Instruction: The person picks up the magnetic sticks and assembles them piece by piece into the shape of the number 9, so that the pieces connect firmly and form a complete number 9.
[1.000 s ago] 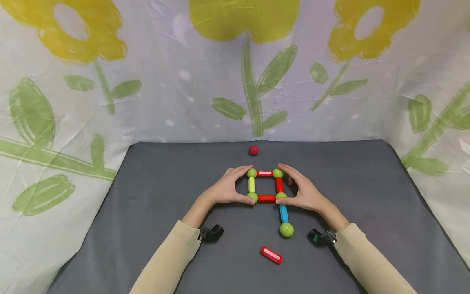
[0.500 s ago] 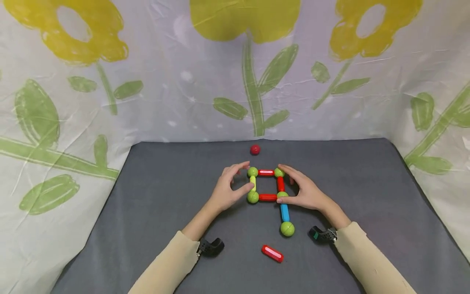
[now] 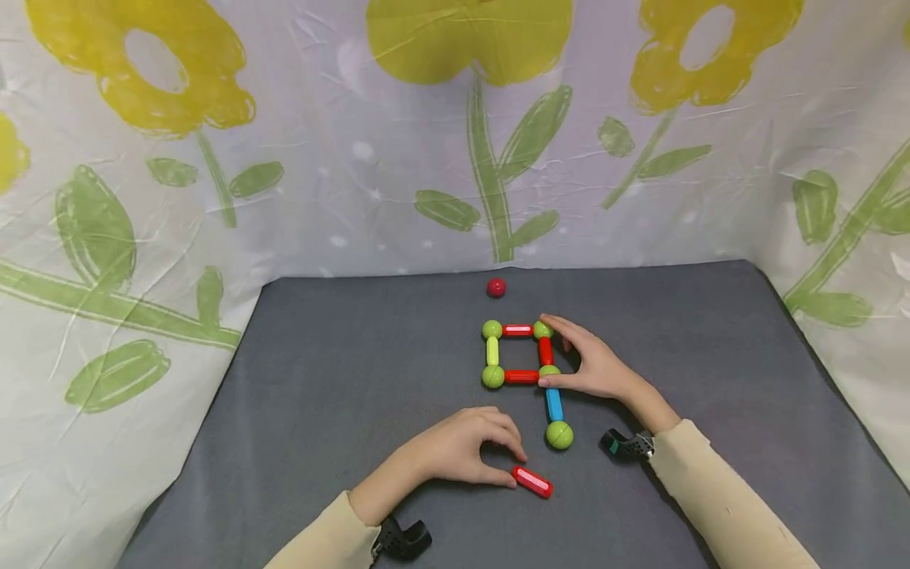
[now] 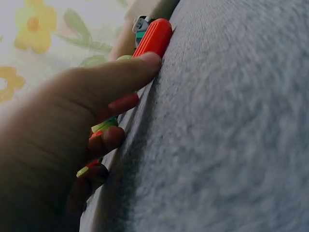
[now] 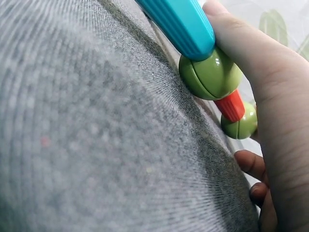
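Observation:
A square of magnetic rods and green balls lies flat on the grey cloth in the head view. Its sides are red rods (image 3: 521, 377) and a yellow-green rod (image 3: 493, 352). From its lower right corner a blue rod (image 3: 554, 405) runs down to another green ball (image 3: 559, 435). My right hand (image 3: 593, 367) holds the square's right side, thumb at the lower corner ball (image 5: 210, 75) and a fingertip at the upper one. Nearer me, my left hand (image 3: 465, 446) is spread beside a loose red rod (image 3: 533, 482), its thumb tip at the rod's left end.
A red ball (image 3: 496, 288) sits alone behind the square, near the far edge of the grey-covered table (image 3: 341, 356). A flower-printed curtain (image 3: 320, 197) hangs behind and along the sides. Dark wrist devices sit on both wrists.
My left hand has left the square's left side and come down toward me to the loose red rod. The right hand has stayed at the square's right side.

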